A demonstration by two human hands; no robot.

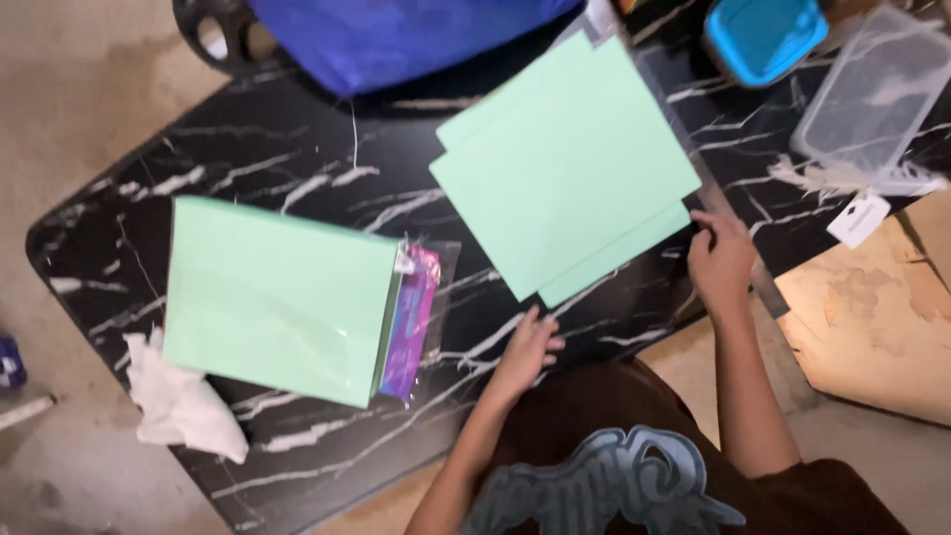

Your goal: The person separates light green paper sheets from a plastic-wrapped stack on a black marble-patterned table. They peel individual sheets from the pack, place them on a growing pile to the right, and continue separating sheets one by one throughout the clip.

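From the head camera, loose mint-green sheets are seen stacked on the black marble table. The left hand is laid flat just below their corner, gripping nothing; the right hand is pressed open-fingered beside their right edge, empty.

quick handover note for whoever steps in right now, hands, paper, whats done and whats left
Left hand: flat on the black marble table, fingertips at the bottom corner of the loose mint green sheets, holding nothing.
Right hand: on the clear ruler at the sheets' right edge.
Paper pack lies to the left in its plastic sleeve, coloured sheets showing at the open end.
Done: a few sheets out, stacked unevenly.
Left: no marks or cuts visible on them.
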